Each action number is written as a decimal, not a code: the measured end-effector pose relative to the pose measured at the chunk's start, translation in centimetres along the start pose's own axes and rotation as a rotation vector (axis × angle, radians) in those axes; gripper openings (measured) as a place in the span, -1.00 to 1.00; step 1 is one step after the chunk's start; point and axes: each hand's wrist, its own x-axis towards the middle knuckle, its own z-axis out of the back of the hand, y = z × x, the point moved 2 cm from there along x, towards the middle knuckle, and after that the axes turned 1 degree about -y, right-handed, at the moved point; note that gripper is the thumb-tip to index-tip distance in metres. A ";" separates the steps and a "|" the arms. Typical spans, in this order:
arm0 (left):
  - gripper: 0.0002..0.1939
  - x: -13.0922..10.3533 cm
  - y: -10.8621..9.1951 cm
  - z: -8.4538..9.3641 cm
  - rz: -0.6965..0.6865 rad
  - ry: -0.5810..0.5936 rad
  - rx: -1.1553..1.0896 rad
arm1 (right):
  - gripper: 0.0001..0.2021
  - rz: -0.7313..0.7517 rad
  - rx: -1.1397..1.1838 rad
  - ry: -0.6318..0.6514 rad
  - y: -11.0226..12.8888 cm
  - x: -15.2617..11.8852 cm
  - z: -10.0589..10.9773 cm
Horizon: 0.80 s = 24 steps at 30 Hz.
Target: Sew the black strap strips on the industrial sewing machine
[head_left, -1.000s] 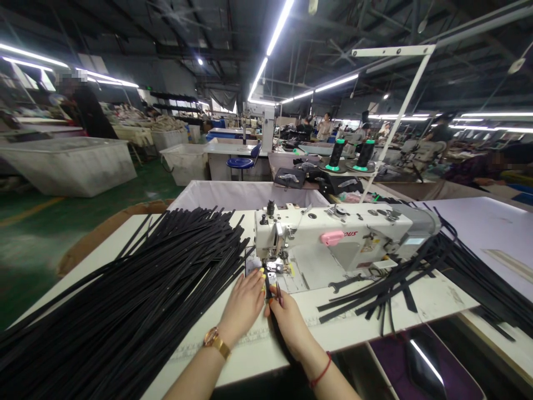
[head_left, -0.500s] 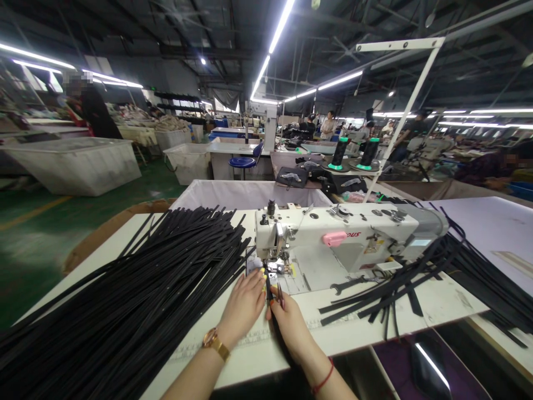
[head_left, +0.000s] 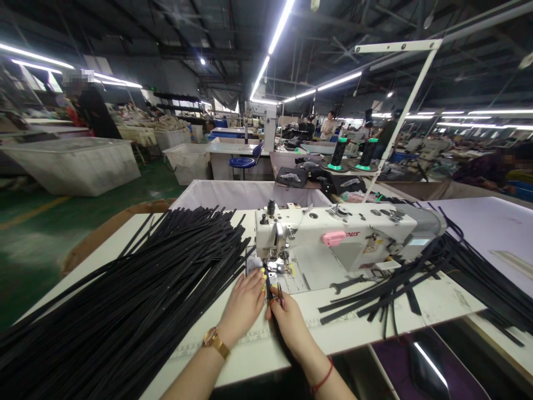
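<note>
A narrow black strap [head_left: 268, 284] runs under the presser foot [head_left: 271, 265] of a white sewing machine [head_left: 333, 230]. My left hand [head_left: 245, 297] lies flat on the machine bed, fingers stretched forward and fingertips against the strap's left side close to the foot. On the near side, my right hand [head_left: 287, 319] pinches the strap between thumb and fingers. Small thread snips [head_left: 280, 296] also stick out of that hand. Behind the left hand, the strap's near end drops over the table's front edge between my forearms.
A large heap of black straps [head_left: 145, 272] covers the table's left side. More straps [head_left: 387, 289] lie at the right, beside a wrench [head_left: 347, 284]. Two black thread cones [head_left: 339, 154] stand behind the machine. A fabric-lined bin [head_left: 245, 193] sits beyond the table.
My hands and the strap look almost the same as before. A standing person in the right background has shifted slightly left.
</note>
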 end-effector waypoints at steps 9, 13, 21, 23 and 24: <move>-0.62 0.0 -0.1 0.0 0.001 -0.004 -0.009 | -0.67 -0.032 0.077 -0.007 -0.2 -0.1 0.0; -0.61 -0.1 -0.1 -0.1 -0.003 0.000 0.005 | -0.58 -0.080 0.120 -0.003 -0.1 -0.9 0.3; -0.59 -0.3 0.1 -0.8 -0.029 -0.009 0.082 | -0.57 -0.072 0.154 0.095 -1.3 -3.7 1.4; -0.60 -0.8 0.6 -1.0 -0.066 -0.047 0.105 | -0.58 -0.080 0.115 0.128 -1.7 -4.7 1.9; -0.61 -0.9 0.8 -1.1 -0.092 -0.078 0.113 | -0.60 -0.084 0.092 0.145 -1.8 -5.3 2.3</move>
